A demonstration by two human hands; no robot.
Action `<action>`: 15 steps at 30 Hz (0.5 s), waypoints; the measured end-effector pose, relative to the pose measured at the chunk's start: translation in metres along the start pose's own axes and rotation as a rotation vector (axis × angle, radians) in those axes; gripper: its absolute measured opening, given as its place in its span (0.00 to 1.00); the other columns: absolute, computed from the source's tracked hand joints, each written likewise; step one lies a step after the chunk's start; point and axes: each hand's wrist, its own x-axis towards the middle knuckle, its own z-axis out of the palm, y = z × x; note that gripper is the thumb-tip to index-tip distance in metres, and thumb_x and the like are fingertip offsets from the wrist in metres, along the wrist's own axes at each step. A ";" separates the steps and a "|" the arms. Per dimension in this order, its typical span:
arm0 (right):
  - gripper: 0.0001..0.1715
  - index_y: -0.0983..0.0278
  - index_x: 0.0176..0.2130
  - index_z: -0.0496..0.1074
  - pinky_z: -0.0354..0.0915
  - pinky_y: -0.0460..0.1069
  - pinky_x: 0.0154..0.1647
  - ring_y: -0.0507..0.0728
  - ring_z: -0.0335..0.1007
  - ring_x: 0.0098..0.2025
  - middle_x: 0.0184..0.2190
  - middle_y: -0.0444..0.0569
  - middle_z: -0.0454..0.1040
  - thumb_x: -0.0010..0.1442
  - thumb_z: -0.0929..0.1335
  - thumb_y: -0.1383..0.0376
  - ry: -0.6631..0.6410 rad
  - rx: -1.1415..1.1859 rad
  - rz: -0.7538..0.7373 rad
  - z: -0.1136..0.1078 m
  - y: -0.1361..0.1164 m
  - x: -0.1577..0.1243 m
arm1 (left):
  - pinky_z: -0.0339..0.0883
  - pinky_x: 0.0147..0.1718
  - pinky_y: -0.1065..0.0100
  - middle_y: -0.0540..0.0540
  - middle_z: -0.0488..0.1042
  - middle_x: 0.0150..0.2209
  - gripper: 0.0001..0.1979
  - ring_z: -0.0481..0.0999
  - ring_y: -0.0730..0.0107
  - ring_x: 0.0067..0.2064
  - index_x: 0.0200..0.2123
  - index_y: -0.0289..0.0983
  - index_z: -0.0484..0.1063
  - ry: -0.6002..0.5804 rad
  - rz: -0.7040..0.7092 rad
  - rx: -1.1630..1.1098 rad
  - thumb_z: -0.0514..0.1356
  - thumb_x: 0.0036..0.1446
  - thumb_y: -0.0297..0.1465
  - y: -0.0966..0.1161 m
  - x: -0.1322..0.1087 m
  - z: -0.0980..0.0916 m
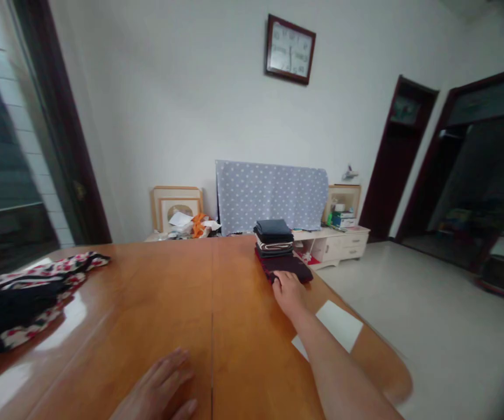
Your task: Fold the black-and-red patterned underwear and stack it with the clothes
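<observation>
In a white-walled room [160, 105], a right hand [289, 293] touches a stack of folded clothes [275, 245] on a glossy wooden surface [147, 291], its grip unclear; the open left hand [158, 388] lies flat.

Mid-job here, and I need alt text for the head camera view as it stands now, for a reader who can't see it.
A person's right hand touches the bottom of a stack of folded dark clothes on a glossy wooden table. The left hand lies flat on the tabletop, and a heap of red-and-white patterned and black cloth lies at the table's left side.
</observation>
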 end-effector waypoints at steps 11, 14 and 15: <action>0.20 0.59 0.36 0.71 0.58 0.51 0.40 0.60 0.69 0.41 0.35 0.50 0.76 0.68 0.56 0.55 -0.057 0.108 -0.365 -0.002 -0.035 -0.002 | 0.67 0.52 0.56 0.42 0.75 0.49 0.13 0.73 0.55 0.52 0.45 0.41 0.75 -0.156 -0.217 -0.169 0.60 0.59 0.40 0.055 0.014 -0.052; 0.21 0.57 0.31 0.70 0.56 0.51 0.35 0.59 0.70 0.37 0.32 0.48 0.75 0.67 0.57 0.53 -0.237 0.148 -0.413 -0.007 -0.054 -0.001 | 0.68 0.48 0.59 0.42 0.76 0.44 0.13 0.74 0.57 0.47 0.42 0.41 0.74 -0.197 -0.234 -0.144 0.60 0.59 0.41 0.057 0.014 -0.055; 0.21 0.57 0.30 0.69 0.55 0.50 0.33 0.58 0.70 0.36 0.31 0.48 0.75 0.67 0.57 0.52 -0.291 0.165 -0.428 -0.010 -0.061 -0.001 | 0.68 0.47 0.59 0.42 0.76 0.43 0.12 0.74 0.57 0.46 0.42 0.40 0.74 -0.204 -0.236 -0.132 0.59 0.59 0.41 0.057 0.013 -0.056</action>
